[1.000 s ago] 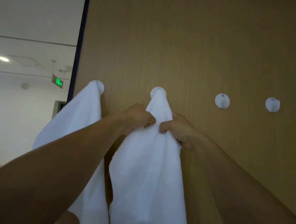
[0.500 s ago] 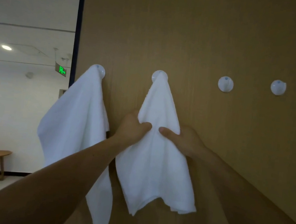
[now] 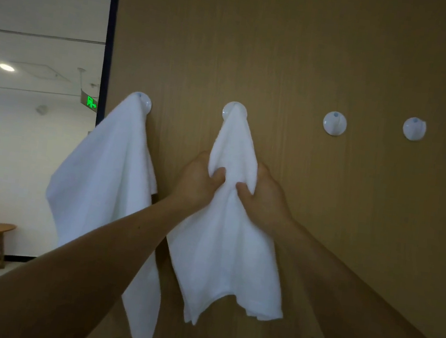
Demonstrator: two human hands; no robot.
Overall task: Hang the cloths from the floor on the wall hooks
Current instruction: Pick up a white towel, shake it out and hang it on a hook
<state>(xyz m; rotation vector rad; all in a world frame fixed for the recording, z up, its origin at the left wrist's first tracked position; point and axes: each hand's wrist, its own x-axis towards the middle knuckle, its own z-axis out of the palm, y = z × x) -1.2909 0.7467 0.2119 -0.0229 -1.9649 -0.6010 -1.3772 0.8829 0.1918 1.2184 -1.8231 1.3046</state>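
One limp, creased white cloth (image 3: 223, 240) on hook (image 3: 227, 110)

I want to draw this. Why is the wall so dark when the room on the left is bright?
Head view: the ceiling lamp lights the pale room; the brown wall, left hand, right hand, held cloth and left cloth sit in dim, bluish light; no glare.
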